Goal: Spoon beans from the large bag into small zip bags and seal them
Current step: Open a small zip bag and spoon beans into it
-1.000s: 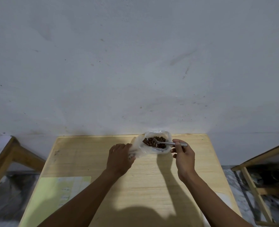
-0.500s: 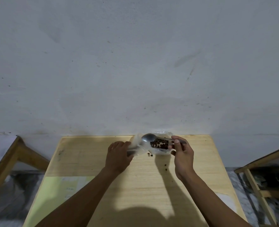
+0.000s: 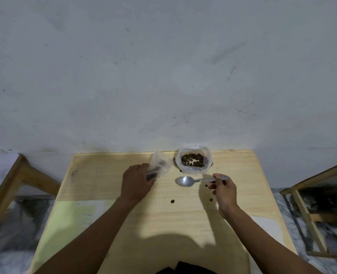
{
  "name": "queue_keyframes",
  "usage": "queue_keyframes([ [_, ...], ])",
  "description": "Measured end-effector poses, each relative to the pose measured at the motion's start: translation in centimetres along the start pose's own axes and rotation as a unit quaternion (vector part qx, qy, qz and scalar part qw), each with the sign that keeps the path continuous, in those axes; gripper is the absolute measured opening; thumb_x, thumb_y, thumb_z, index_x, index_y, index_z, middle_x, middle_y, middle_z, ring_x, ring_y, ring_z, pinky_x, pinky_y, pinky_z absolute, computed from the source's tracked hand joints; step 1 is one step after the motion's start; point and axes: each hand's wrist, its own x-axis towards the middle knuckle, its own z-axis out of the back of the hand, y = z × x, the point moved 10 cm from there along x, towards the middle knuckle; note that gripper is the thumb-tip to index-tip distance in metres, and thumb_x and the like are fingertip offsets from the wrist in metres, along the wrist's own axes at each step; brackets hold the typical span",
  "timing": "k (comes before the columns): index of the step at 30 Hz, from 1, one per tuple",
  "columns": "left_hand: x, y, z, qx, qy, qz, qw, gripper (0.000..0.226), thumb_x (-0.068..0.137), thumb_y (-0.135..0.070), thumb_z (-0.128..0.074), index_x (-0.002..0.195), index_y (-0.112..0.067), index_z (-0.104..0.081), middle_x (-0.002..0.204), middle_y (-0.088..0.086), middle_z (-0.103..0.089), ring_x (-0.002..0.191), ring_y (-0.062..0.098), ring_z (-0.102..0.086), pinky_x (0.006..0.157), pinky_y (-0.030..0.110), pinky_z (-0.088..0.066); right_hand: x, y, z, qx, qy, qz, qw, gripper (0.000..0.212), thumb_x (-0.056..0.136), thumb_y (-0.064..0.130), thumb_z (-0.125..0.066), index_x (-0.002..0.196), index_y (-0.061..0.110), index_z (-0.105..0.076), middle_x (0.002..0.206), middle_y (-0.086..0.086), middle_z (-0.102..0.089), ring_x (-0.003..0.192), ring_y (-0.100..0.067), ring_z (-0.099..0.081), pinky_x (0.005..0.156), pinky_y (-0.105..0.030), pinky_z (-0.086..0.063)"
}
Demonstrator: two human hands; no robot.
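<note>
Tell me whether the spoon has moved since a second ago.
Yes. The spoon, held by the right hand, has come out of the large bag and now sits nearer the person, bowl empty, over the table.

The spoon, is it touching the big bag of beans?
Apart. The head view shows bare table between the spoon and the big bag.

We take this for a plain home room: bare, scuffed white wall (image 3: 163, 66) behind a raw wooden table (image 3: 232, 224); wooden frames (image 3: 7, 186) flank the table on marbled floor (image 3: 15, 254).
</note>
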Motion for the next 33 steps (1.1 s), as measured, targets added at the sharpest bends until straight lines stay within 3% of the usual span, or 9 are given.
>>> queue_keyframes([
  [7,-1.0,-0.6,-0.4,-0.021,0.015,-0.001,1.000,0.045,0.077,-0.040,-0.072,0.114,-0.015,-0.063,0.103,0.004,-0.069,0.099,0.029,-0.062,0.085,0.038,-0.047,0.3,-2.8,0.3,-0.035,0.011,-0.025,0.999,0.014,0.101,0.013,-0.049,0.100,0.013,-0.062,0.087,-0.010,-0.068,0.072,-0.023,-0.063,0.064,-0.037,-0.050],
  [12,-1.2,-1.4,-0.3,-0.026,0.018,-0.005,0.999,0.047,0.076,-0.039,-0.072,0.116,-0.016,-0.062,0.108,0.005,-0.069,0.104,0.030,-0.061,0.089,0.039,-0.045,1.9,-4.3,1.7,-0.074,-0.003,-0.047,0.996,0.009,0.093,0.018,-0.062,0.098,0.012,-0.057,0.091,-0.019,-0.070,0.075,-0.029,-0.065,0.076,-0.050,-0.059],
  [16,-1.4,-2.3,0.0,-0.026,0.004,-0.023,0.999,0.048,0.075,-0.040,-0.074,0.115,-0.016,-0.062,0.106,0.004,-0.069,0.101,0.029,-0.062,0.088,0.039,-0.046,1.6,-3.8,2.3,-0.087,0.013,-0.065,0.994,0.024,0.094,0.020,-0.064,0.113,0.011,-0.052,0.079,-0.012,-0.067,0.065,-0.023,-0.060,0.063,-0.036,-0.052],
  [19,-1.5,-3.2,0.1,-0.023,0.002,-0.037,0.999,0.048,0.076,-0.044,-0.070,0.116,-0.019,-0.061,0.106,0.001,-0.068,0.101,0.025,-0.061,0.087,0.039,-0.045,1.6,-2.9,2.4,-0.123,0.020,-0.043,0.991,0.037,0.094,0.028,-0.064,0.125,0.013,-0.051,0.091,-0.013,-0.069,0.070,-0.020,-0.062,0.065,-0.033,-0.049],
  [23,-1.2,-4.6,0.4,-0.024,-0.007,-0.053,0.998,0.047,0.074,-0.046,-0.066,0.114,-0.022,-0.060,0.100,-0.003,-0.069,0.097,0.023,-0.062,0.087,0.039,-0.046,0.4,1.5,-1.0,-0.132,0.121,0.042,0.983,0.036,0.093,0.038,-0.065,0.119,0.014,-0.063,0.083,-0.007,-0.070,0.066,-0.013,-0.062,0.062,-0.027,-0.049],
  [27,-0.4,-6.6,0.7,-0.017,-0.020,-0.078,0.997,0.050,0.076,-0.053,-0.058,0.118,-0.028,-0.057,0.101,-0.009,-0.067,0.099,0.019,-0.061,0.092,0.039,-0.046,-2.5,6.3,-6.2,-0.106,0.253,0.097,0.957,0.033,0.086,0.040,-0.072,0.117,0.028,-0.066,0.090,0.009,-0.070,0.082,-0.003,-0.065,0.073,-0.020,-0.048],
  [29,-0.1,-7.9,1.3,-0.026,-0.031,-0.097,0.994,0.051,0.077,-0.056,-0.060,0.120,-0.029,-0.057,0.101,-0.012,-0.066,0.098,0.015,-0.061,0.092,0.037,-0.045,-3.1,7.9,-7.5,-0.109,0.252,0.137,0.952,0.026,0.085,0.041,-0.074,0.109,0.031,-0.070,0.088,0.010,-0.071,0.081,-0.006,-0.064,0.074,-0.028,-0.053],
  [31,0.1,-9.1,2.6,-0.054,-0.055,-0.110,0.991,0.053,0.077,-0.055,-0.064,0.120,-0.025,-0.059,0.101,-0.010,-0.068,0.097,0.015,-0.061,0.091,0.035,-0.045,-2.7,9.4,-7.4,-0.107,0.203,0.180,0.957,0.013,0.087,0.037,-0.071,0.095,0.027,-0.073,0.078,0.003,-0.067,0.073,-0.013,-0.060,0.075,-0.045,-0.054],
  [33,0.3,-9.8,4.2,-0.099,-0.070,-0.108,0.987,0.052,0.080,-0.052,-0.063,0.124,-0.023,-0.059,0.105,-0.010,-0.068,0.098,0.014,-0.062,0.091,0.035,-0.046,-2.4,10.6,-7.1,-0.101,0.166,0.200,0.960,0.012,0.088,0.035,-0.068,0.091,0.026,-0.075,0.074,-0.002,-0.068,0.072,-0.022,-0.062,0.078,-0.051,-0.055],
])
